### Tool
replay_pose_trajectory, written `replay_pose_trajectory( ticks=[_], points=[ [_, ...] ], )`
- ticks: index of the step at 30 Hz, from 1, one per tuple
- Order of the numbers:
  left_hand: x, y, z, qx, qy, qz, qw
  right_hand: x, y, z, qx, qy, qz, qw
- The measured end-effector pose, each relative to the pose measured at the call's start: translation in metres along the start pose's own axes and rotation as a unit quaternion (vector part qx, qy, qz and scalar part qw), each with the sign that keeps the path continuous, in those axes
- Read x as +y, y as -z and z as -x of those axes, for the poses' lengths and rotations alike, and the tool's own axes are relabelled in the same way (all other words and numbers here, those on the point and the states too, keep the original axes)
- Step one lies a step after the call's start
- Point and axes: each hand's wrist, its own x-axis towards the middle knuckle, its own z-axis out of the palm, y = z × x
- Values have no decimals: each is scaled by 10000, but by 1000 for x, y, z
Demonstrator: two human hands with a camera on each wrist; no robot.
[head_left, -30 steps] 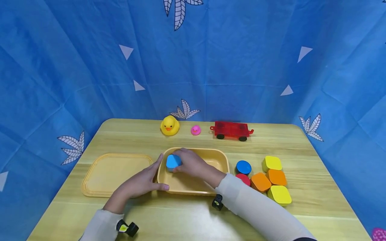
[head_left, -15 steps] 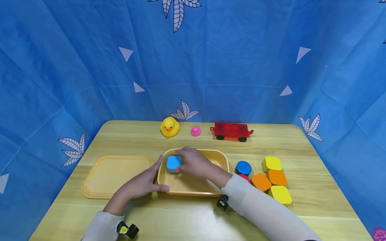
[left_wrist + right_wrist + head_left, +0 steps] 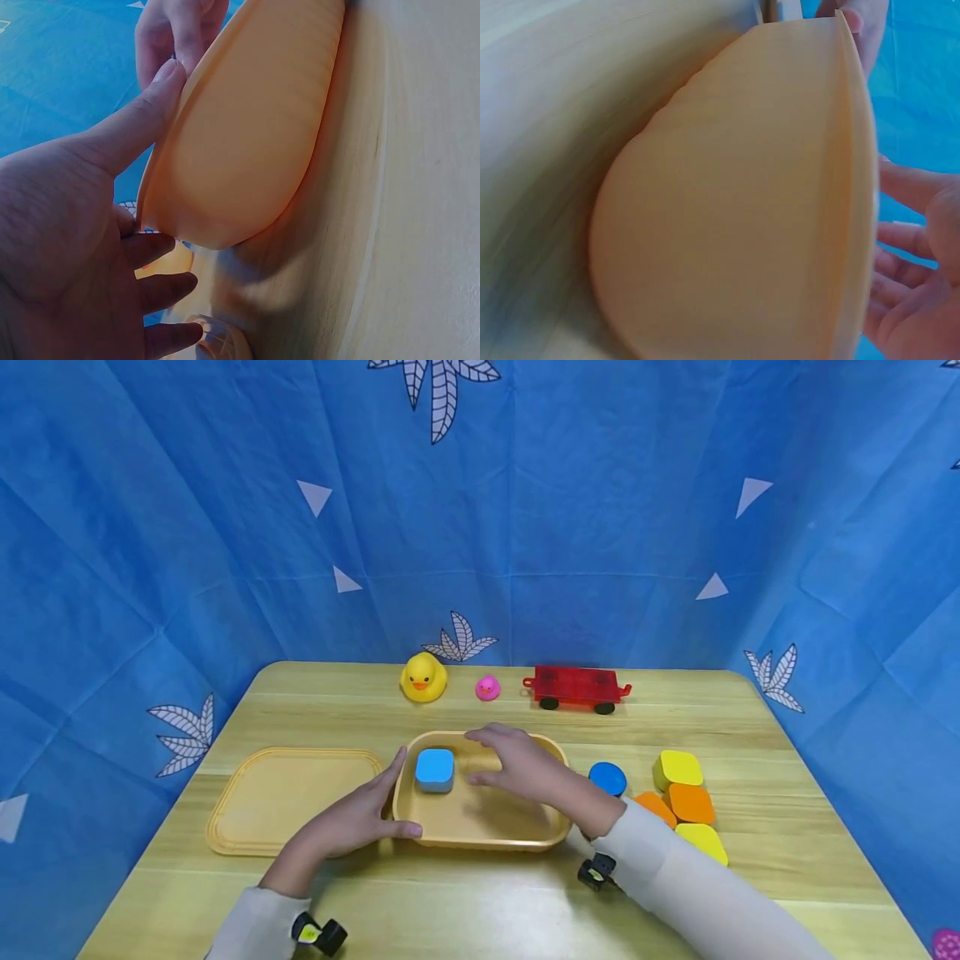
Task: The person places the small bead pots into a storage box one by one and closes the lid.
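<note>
My left hand (image 3: 356, 817) rests against the left end of a yellow-orange plastic box (image 3: 480, 842), its thumb at the front rim and its straight fingers along the left side. In the left wrist view, the thumb (image 3: 139, 112) touches the rim. A light blue rounded block (image 3: 435, 771) sits inside the box at the left. Over the box's right half, my right hand (image 3: 525, 767) is apart from the block, thumb and fingers spread with nothing between them. The right wrist view shows the box wall (image 3: 735, 202) with the fingers beyond the rim.
A matching flat lid (image 3: 292, 793) lies left of the box. To the right are a blue round block (image 3: 607, 777) and several yellow and orange blocks (image 3: 690, 803), partly behind the right sleeve. A yellow duck (image 3: 423, 677), pink duck (image 3: 487, 688) and red wagon (image 3: 576, 687) stand at the back.
My right hand has let go of the light blue block and moved right, away from it. The block stays in the box's left part. My left hand keeps its place.
</note>
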Motion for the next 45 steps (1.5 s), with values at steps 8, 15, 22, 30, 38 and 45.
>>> replay_pose_trajectory(
  ticks=[8, 15, 22, 30, 38, 45],
  points=[
    [-3, -2, -1, -6, 90, 37, 10000, 11, 13, 25, 300, 143, -2, 9994],
    [-3, -1, -1, 3, 65, 56, 10000, 24, 27, 47, 643, 112, -27, 9979],
    [-5, -2, -2, 20, 49, 77, 10000, 42, 42, 69, 803, -203, -27, 9966],
    [-4, -2, -1, 9, 6, 73, 10000, 64, 61, 98, 959, -701, 118, 9928],
    [-3, -3, -1, -5, 24, 41, 10000, 92, 80, 123, 1000, -1207, 211, 9874],
    [-4, -3, -2, 21, -5, 25, 10000, 119, 92, 140, 922, -1659, 252, 9815]
  ],
)
